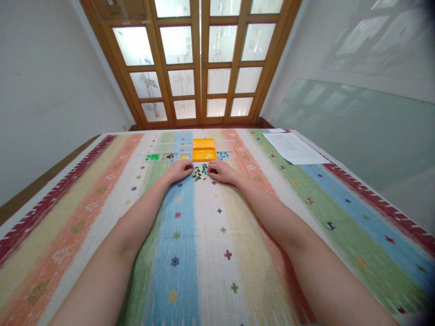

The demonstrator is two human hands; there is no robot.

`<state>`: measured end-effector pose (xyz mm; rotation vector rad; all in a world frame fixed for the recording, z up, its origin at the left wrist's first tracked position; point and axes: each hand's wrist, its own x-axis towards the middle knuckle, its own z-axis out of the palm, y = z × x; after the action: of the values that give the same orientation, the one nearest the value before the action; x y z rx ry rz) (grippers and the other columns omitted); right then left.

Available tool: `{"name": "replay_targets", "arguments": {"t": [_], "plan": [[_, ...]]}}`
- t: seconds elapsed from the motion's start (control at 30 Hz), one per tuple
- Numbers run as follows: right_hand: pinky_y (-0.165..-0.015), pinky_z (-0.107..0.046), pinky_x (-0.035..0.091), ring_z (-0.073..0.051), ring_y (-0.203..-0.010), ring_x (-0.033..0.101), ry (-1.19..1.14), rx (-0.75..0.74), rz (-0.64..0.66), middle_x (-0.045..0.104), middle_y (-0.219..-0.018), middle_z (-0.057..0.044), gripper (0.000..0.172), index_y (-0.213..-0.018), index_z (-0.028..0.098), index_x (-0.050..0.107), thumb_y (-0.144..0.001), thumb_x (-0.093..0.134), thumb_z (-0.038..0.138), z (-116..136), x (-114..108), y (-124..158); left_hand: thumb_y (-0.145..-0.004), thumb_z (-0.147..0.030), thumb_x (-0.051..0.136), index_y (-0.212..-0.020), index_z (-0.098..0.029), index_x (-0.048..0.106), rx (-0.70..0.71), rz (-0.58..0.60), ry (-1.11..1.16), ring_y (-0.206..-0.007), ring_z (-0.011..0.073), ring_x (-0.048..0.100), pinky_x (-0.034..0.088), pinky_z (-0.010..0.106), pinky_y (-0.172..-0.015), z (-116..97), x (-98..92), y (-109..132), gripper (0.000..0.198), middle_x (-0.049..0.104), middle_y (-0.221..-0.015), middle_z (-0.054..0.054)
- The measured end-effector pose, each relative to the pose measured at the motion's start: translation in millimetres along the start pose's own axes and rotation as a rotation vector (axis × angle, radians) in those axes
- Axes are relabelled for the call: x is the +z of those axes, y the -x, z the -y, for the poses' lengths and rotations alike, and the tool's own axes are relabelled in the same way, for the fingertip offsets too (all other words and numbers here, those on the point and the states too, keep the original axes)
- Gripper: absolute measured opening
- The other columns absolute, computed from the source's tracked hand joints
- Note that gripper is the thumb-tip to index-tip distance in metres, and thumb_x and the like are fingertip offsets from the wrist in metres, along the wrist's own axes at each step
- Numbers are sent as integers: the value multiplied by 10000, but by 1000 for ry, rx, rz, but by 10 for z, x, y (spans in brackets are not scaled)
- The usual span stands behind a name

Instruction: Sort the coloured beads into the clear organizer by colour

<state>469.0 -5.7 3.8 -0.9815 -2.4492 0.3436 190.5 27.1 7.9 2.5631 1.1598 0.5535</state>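
A small pile of mixed coloured pieces, green, white, blue and dark red, lies on the striped tablecloth between my hands. At its left edge my left hand is closed, thumb and fingertips pressed together. My right hand touches the pile's right side with its fingers curled in a pinch. Whatever either hand pinches is too small to make out. Just behind the pile stands an open yellow box. Clear boxes flank it: green pieces, dark brown pieces and yellow pieces to the left, blue pieces to the right.
Printed paper sheets lie at the back right of the table. The striped tablecloth covers the tabletop. Beyond the far edge are wooden doors with glass panes. A glass board leans along the right wall.
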Motion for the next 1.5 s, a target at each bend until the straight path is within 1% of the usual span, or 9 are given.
{"name": "replay_targets", "arguments": {"t": [0.13,0.27,0.37,0.53,0.77,0.87,1.0,1.33,1.5], "plan": [[-786,-309,419,-204,-829,586,-65,147,-112,704,-883,-43,130,-886,220,698,-917,589,285,-28,44,2,-892,-313,552,-923,-208,738,16,-9,3,-827,208,616,462,319,-774,11,5,1,216,704,-891,50],[-742,-303,430,-192,-775,595,-147,310,-302,715,-875,-33,155,-931,225,683,-929,567,327,-103,55,0,-893,-301,549,-915,-203,734,15,-13,-2,-826,208,613,458,319,-768,5,5,6,210,703,-891,55],[-780,-319,454,-199,-810,602,-180,365,-431,711,-900,-39,140,-934,229,677,-902,564,306,-186,25,-3,-890,-292,556,-910,-206,733,2,-6,-6,-831,209,615,458,316,-767,-10,-1,10,198,705,-894,54],[-834,-363,496,-216,-829,622,-237,519,-602,713,-902,-67,180,-933,204,698,-875,558,301,-367,-48,24,-886,-289,564,-905,-210,737,-4,-4,-3,-833,214,620,459,320,-776,-25,-7,12,191,705,-892,55],[-977,-463,526,-269,-976,689,-239,605,-792,763,-1109,-143,352,-1112,169,746,-913,564,395,-652,-60,84,-920,-311,530,-919,-207,727,0,-13,-44,-865,218,626,463,322,-785,-50,-6,6,222,713,-925,62],[-986,-450,533,-271,-999,701,-196,615,-814,769,-1127,-149,400,-1138,160,764,-931,552,429,-725,-43,93,-931,-312,520,-929,-209,723,-6,-32,-60,-858,215,625,460,320,-780,-71,0,7,228,715,-929,59],[-982,-442,537,-270,-998,712,-182,606,-825,775,-1123,-145,405,-1151,161,776,-934,551,418,-788,-9,99,-949,-310,510,-954,-211,728,-9,-77,-66,-845,213,630,457,322,-778,-110,13,8,240,719,-932,59],[-942,-440,555,-266,-987,724,-285,637,-889,779,-1122,-142,423,-1191,153,766,-894,586,394,-969,62,93,-957,-302,533,-965,-217,736,17,-64,-90,-887,221,651,462,325,-791,-141,35,3,219,734,-957,58],[-894,-441,572,-254,-922,727,-307,663,-897,781,-1087,-131,452,-1228,164,747,-883,588,409,-1010,79,92,-968,-309,526,-983,-217,735,5,-96,-107,-900,226,645,468,334,-805,-131,56,0,229,725,-969,65]]}}
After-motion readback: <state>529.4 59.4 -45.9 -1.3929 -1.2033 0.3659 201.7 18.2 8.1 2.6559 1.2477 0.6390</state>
